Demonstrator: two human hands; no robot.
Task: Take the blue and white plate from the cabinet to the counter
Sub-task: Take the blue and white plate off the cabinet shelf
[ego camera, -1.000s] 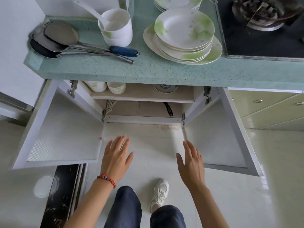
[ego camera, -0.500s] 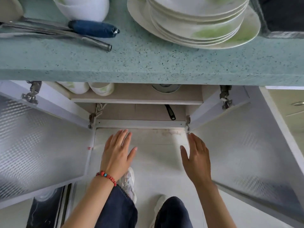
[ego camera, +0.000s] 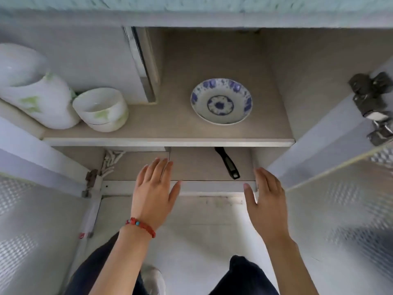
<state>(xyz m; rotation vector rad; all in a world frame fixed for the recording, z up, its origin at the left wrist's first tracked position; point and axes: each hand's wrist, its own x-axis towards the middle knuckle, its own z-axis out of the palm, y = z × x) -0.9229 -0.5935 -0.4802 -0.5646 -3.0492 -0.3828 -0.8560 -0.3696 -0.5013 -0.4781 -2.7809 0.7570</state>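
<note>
The blue and white plate [ego camera: 221,101] lies flat on the upper shelf [ego camera: 165,133] of the open cabinet, right of centre. My left hand [ego camera: 154,190] hovers open in front of the lower compartment, fingers spread, holding nothing. My right hand [ego camera: 265,199] is open too, at the cabinet's front edge near the right door. Both hands are below the shelf and apart from the plate. The speckled green counter [ego camera: 191,3] shows only as a blurred strip along the top.
White bowls with green leaf prints [ego camera: 102,109] and a stack of them lying on its side [ego camera: 36,99] fill the shelf's left end. A black pan handle [ego camera: 227,163] pokes out on the lower level. Both cabinet doors [ego camera: 340,209] stand wide open, with hinges [ego camera: 374,107] at the sides.
The view has dropped below the counter, so the cabinet's inside and the whole plate now show. Both hands have moved forward toward the cabinet opening, still open and empty.
</note>
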